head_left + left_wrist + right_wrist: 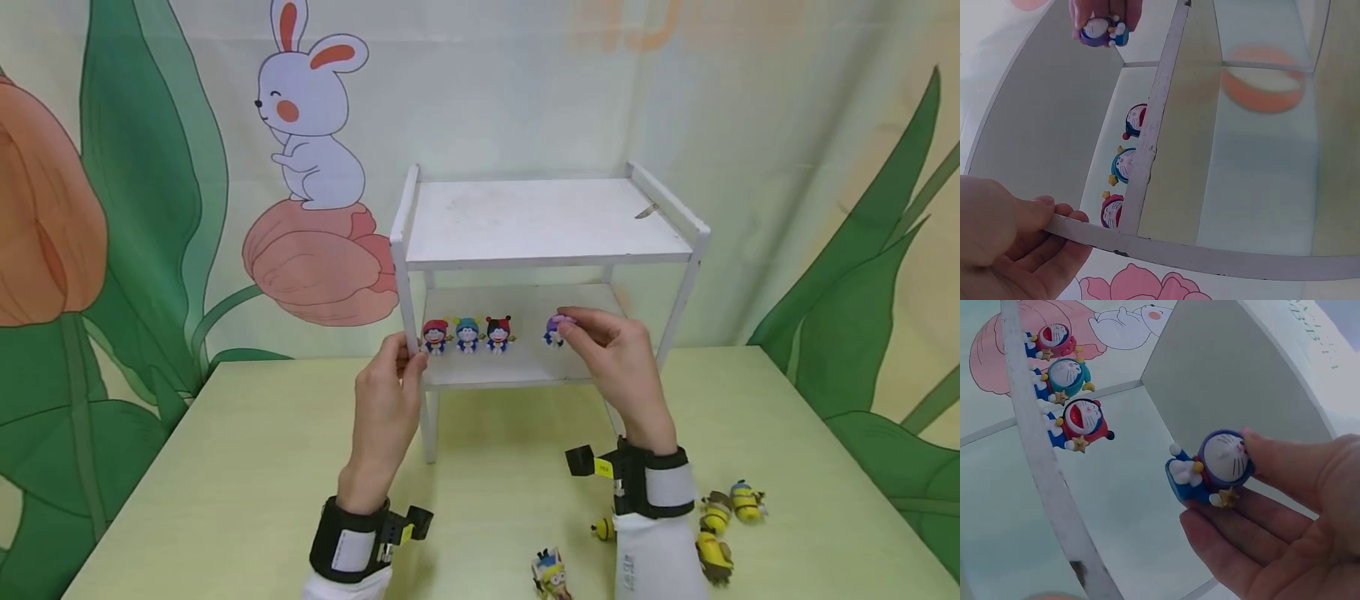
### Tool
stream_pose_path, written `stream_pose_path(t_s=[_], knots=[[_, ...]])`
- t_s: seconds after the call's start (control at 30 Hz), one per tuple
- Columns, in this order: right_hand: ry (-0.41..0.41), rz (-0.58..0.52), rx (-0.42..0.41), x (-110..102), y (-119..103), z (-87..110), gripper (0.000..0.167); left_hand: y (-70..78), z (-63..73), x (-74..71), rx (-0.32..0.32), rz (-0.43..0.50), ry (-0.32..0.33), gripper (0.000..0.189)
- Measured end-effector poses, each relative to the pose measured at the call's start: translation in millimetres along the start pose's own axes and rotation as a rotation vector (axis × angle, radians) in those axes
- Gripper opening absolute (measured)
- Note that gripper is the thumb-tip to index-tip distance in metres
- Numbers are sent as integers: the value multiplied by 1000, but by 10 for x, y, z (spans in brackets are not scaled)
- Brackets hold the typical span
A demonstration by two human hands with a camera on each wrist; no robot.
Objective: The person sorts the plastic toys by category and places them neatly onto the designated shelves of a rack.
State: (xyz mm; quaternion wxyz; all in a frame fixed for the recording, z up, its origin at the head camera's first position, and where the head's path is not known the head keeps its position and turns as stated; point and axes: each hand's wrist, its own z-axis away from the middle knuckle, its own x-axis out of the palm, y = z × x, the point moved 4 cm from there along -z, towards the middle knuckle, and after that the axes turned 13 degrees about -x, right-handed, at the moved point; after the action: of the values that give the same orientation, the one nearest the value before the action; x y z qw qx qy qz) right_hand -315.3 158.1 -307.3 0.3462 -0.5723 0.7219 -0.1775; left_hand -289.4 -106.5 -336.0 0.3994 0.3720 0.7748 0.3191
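My right hand point(622, 367) pinches a small cat figurine with a purple hood point(1225, 459) between thumb and fingers, over the right part of the lower shelf point(525, 368). In the right wrist view its white face, blue body and gold star show. My left hand point(386, 408) grips the left front post point(1147, 248) of the white two-tier rack point(547, 221). On the lower shelf's left side, three similar figurines stand in a row: one with a pink hood point(436, 335), one with a teal hood point(467, 335) and one with a red and black hood point(498, 334).
Several yellow toy figures lie on the table, among them one by the front edge point(551, 575) and a group point(716, 557) right of my right wrist. The upper shelf bears a small dark mark point(647, 211). A printed curtain point(510, 92) hangs behind the rack.
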Motion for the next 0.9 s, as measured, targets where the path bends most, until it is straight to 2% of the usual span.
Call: stream_pose_path(t_s=[0.2, 0.43, 0.63, 0.9], knots=[[9, 46, 35, 99, 127, -63, 24, -34, 25, 17, -2, 8, -1, 22], [-29, 129, 40, 223, 266, -115, 21, -50, 44, 41, 5, -1, -1, 21], [-21, 170, 33, 312, 322, -157, 17, -13, 22, 9, 21, -13, 13, 19], [-38, 203, 67, 385, 360, -171, 17, -18, 14, -2, -3, -21, 4, 23]])
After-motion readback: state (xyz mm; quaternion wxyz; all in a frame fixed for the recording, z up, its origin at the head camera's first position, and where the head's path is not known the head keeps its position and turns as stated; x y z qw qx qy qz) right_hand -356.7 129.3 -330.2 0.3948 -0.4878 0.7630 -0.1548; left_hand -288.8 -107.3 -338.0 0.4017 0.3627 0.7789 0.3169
